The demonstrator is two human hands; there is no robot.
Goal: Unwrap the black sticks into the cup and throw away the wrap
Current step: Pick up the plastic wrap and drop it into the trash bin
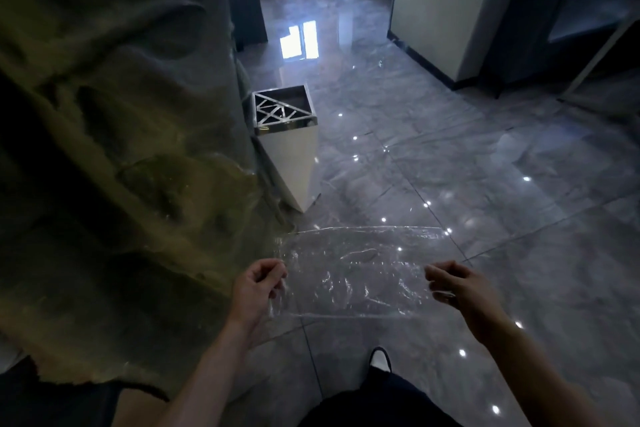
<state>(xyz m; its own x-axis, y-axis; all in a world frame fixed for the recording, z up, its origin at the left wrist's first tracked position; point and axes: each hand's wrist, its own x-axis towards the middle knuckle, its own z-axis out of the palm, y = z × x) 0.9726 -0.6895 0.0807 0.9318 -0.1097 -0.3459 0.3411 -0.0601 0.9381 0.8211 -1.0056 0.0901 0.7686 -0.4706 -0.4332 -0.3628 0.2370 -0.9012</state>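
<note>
A clear, crinkled plastic wrap is stretched flat in the air in front of me, above the floor. My left hand pinches its left edge and my right hand pinches its right edge. The wrap looks empty. Ahead and to the left stands a white square bin with a shiny metal lattice top, roughly an arm's length beyond the wrap. No black sticks and no cup are in view.
A large rough rock-like pillar fills the left side, right beside the bin. Glossy grey floor tiles spread ahead and right. A pale wall block and dark furniture stand at the back right. My shoe shows below.
</note>
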